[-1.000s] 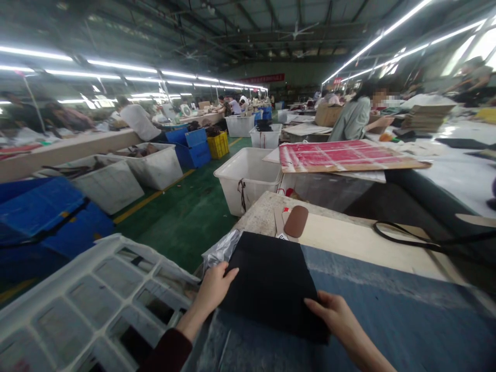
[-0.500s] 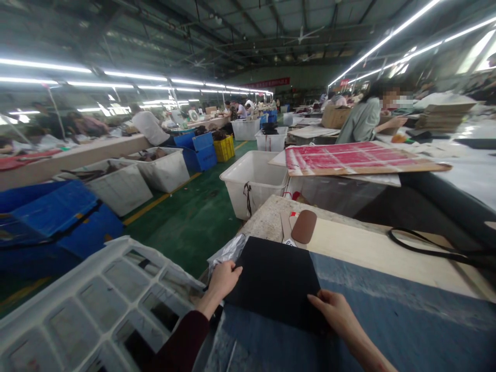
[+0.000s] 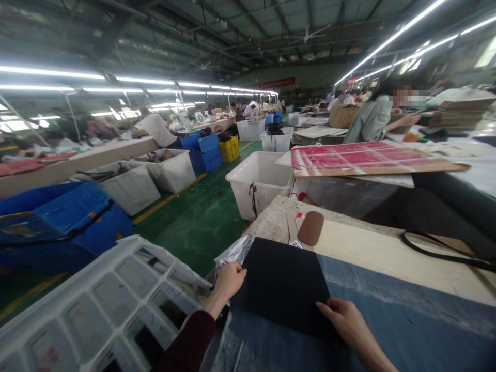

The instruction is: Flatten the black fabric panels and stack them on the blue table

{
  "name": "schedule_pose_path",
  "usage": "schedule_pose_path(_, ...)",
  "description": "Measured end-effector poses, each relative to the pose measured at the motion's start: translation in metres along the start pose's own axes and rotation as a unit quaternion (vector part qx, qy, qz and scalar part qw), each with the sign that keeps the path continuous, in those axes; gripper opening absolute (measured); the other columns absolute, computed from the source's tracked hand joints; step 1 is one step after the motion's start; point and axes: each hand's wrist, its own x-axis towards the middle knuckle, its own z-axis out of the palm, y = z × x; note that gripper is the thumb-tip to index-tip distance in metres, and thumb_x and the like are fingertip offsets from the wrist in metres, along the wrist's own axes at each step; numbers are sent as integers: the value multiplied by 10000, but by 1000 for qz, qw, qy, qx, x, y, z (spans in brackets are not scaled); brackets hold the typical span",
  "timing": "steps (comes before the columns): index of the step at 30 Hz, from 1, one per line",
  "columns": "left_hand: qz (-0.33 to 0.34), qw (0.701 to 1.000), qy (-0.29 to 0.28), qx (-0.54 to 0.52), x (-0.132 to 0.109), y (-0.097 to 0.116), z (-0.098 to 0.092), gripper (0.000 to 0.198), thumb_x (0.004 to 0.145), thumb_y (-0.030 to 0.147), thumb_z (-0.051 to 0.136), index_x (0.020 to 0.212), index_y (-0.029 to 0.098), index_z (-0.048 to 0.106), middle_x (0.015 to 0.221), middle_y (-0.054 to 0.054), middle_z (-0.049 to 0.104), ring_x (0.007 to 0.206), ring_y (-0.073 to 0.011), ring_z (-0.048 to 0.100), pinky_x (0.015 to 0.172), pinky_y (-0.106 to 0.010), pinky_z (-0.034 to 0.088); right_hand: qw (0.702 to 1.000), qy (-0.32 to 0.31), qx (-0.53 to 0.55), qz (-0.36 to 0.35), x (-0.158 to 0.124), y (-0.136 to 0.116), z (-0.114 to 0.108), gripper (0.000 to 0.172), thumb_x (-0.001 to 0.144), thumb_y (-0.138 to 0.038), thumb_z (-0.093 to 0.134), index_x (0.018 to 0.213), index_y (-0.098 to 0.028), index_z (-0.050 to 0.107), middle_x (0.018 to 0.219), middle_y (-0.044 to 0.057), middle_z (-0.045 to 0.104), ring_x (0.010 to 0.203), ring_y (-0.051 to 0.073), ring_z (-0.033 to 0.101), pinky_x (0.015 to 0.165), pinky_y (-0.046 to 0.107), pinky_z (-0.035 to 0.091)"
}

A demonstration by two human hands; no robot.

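A flat black sheet (image 3: 284,287) lies on the blue-grey work surface (image 3: 406,315) in front of me. On its left edge, my left hand (image 3: 229,281) is closed in a pinch, the fingers partly curled out of sight. My right hand (image 3: 343,316) grips the opposite edge between thumb and fingers; the fingertips beneath are hidden. Crumpled silvery wrapping (image 3: 233,251) sits just beyond my left hand. Past the sheet's far edge, a brown rounded piece (image 3: 311,228) rests on a pale board (image 3: 360,243).
A white grid-like frame (image 3: 135,281) stands at the lower left. White bins (image 3: 259,181) and blue bins (image 3: 73,222) line the green aisle (image 3: 194,227). A red-topped board (image 3: 364,155) juts out ahead. A black strap (image 3: 434,249) lies at right; a person in grey-green (image 3: 370,121) sits beyond.
The view has turned slightly left, so everything sits a little further right. Both hands keep their places on the black sheet's edges, and the sheet looks unmoved.
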Motion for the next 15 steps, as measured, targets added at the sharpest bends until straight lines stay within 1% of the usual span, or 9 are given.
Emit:
schedule_pose_path(10, -9, 1000, 2, 4, 3, 0, 1, 232, 828, 348, 554, 718, 187, 680, 701, -30, 694, 662, -146, 620, 593, -240, 346, 1000, -11, 12, 7, 0, 1, 3, 372, 775, -506, 489, 562, -203, 521, 465, -2, 512, 423, 143, 521, 394, 225, 322)
schedule_pose_path(15, -11, 1000, -3, 10, 3, 1, 2, 239, 831, 348, 550, 722, 182, 683, 716, -45, 703, 690, -164, 631, 603, -247, 351, 999, -17, 14, 36, 1, 0, 4, 331, 812, -455, 472, 601, -204, 516, 470, -16, 497, 394, 142, 512, 358, 221, 320)
